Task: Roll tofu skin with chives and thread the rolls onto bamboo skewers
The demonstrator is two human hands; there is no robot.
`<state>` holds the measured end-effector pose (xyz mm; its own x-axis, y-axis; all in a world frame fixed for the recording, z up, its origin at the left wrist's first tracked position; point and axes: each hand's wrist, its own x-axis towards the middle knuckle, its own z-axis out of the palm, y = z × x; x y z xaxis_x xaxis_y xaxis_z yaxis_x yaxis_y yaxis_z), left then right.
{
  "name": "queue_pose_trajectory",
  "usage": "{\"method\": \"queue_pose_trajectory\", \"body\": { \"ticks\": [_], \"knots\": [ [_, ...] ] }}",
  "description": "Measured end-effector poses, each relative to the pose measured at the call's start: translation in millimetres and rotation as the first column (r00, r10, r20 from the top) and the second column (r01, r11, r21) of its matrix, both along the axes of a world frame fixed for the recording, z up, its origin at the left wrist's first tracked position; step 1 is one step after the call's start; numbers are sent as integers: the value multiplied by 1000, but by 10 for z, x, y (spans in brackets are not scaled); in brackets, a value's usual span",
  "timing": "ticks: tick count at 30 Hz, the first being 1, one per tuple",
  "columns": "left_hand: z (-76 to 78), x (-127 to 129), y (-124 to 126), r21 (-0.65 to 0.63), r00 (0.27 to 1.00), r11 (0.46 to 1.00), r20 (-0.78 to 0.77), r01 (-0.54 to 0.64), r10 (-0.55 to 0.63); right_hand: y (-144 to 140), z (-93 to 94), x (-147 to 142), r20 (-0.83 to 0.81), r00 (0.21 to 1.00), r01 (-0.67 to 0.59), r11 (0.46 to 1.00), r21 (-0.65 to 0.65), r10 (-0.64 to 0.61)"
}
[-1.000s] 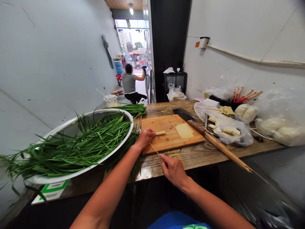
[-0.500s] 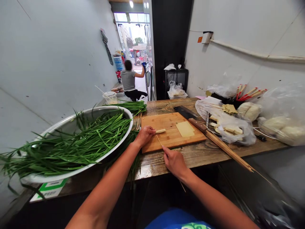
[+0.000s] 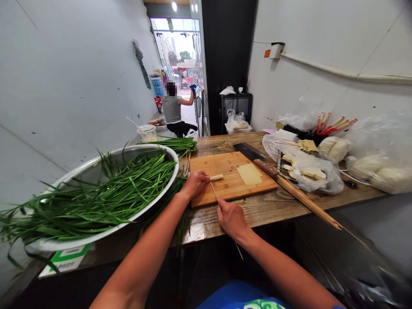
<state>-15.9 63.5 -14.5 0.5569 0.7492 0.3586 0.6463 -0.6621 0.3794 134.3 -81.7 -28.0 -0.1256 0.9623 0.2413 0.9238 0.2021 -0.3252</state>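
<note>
The right hand (image 3: 231,218) holds a thin bamboo skewer (image 3: 213,188) in a narrow pinch between thumb and forefinger. The skewer's rear end comes out below the hand, past the table's near edge, and its front end slants away from the body and a little to the left. The left hand (image 3: 195,183) is closed on one end of a pale roll (image 3: 216,177), apparently of bean-curd sheet, with thumb and fingertips pressed together around it.

The roll's long axis runs left to right over the cutting board (image 3: 220,161), its free end pointing right. From the right hand's pinch, the roll lies ahead, slightly to the left; the left hand is nearer to it, being on it. The skewer therefore stands crosswise to the roll, with its front end at the near side, just beside the left fingertips. Whether that end touches the roll, I cannot tell.

Further right on the board lie flat yellowish sheets (image 3: 249,174), apart from both hands. A cleaver (image 3: 265,167) rests across the right-hand corner, beside a bundle of skewers (image 3: 305,204). Left of the board stands a metal basin (image 3: 167,189) heaped with long chives (image 3: 128,189).
</note>
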Motion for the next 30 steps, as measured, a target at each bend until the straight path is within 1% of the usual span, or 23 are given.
{"method": "queue_pose_trajectory", "body": {
  "ticks": [7,14,19,26,30],
  "knots": [
    [11,1,3,1,1000,1000,-20,-2,2,15,18,-38,7,999,53,996,-69,-52],
    [-16,-3,29,25,999,1000,-44,1,0,10,24,-53,-9,998,56,995,-77,-57],
    [-45,-5,47,37,999,999,-39,3,-2,8,89,-93,-12,998,60,992,-112,-61],
    [-10,-6,24,57,998,998,-49,31,-28,22,184,-164,-11,996,86,981,-176,-90],
    [-1,-12,13,65,999,997,-40,39,-36,33,249,-183,-9,996,81,979,-186,-84]
  ]
}}
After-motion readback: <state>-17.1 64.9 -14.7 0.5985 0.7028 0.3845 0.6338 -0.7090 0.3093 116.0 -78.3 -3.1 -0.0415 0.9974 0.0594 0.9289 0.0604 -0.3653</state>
